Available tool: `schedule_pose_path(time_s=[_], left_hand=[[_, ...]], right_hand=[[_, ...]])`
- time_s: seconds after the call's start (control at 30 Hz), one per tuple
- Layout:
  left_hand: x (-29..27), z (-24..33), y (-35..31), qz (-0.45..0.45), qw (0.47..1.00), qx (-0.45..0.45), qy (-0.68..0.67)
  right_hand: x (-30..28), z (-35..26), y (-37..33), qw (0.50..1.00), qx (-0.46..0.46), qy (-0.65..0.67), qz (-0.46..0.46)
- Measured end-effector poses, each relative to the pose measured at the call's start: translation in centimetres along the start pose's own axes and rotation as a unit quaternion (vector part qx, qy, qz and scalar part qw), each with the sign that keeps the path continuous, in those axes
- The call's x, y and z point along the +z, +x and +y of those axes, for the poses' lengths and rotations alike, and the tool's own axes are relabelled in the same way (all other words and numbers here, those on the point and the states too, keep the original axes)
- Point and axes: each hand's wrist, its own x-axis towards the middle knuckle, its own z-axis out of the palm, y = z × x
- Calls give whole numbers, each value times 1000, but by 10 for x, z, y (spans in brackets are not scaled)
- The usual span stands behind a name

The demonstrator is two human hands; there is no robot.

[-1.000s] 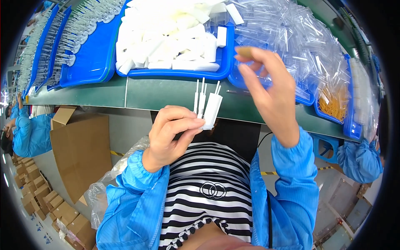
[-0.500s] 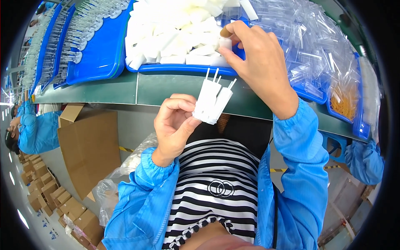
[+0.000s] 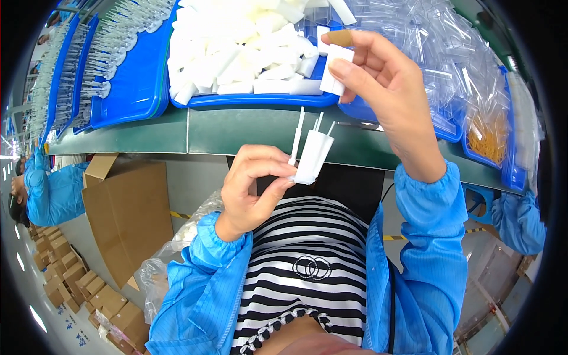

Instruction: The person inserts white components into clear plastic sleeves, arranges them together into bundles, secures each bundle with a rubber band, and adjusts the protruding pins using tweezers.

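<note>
My left hand (image 3: 251,184) pinches the base of a white plastic part with several thin upright rods (image 3: 297,139). One rod at its left is bare. White foam pieces (image 3: 315,155) sleeve the rods at its right, with the tips sticking out above. My right hand (image 3: 397,92), a tan cover on one fingertip, grips a white foam block (image 3: 336,72) between thumb and finger. That block is over the right front edge of a blue tray (image 3: 248,102) heaped with white foam blocks (image 3: 234,50). The two hands are apart.
Blue trays (image 3: 127,89) with white rodded parts stand at the left. Clear plastic sleeves (image 3: 438,65) fill the right side, beside orange strips (image 3: 486,142) in a bag. A green table edge (image 3: 231,131) runs before me. A cardboard box (image 3: 127,207) stands below left; co-workers' blue sleeves (image 3: 56,186) show beyond.
My right hand has drawn a foam block from the heap and moved right with it. My left hand has turned the rodded part, and a bare rod now shows at its left.
</note>
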Motion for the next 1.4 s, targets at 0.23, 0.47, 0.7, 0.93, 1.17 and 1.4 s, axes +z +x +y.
schedule_pose_path(time_s=[0.23,0.47,0.7,0.93,1.17,1.4], left_hand=[[10,16,15,-40,983,118,134],[13,24,20,-122,951,196,207],[14,19,26,-74,944,207,247],[13,12,28,-68,938,225,257],[12,4,25,-15,947,232,222],[14,4,23,-13,970,196,141]], right_hand=[[-10,0,-22,992,-8,115,-47],[-10,10,-34,999,-27,15,11],[-10,9,-51,975,-153,-151,-52],[-5,8,-57,921,-289,-256,-47],[6,17,-68,930,-265,-254,-25],[12,17,-70,936,-288,-200,18]])
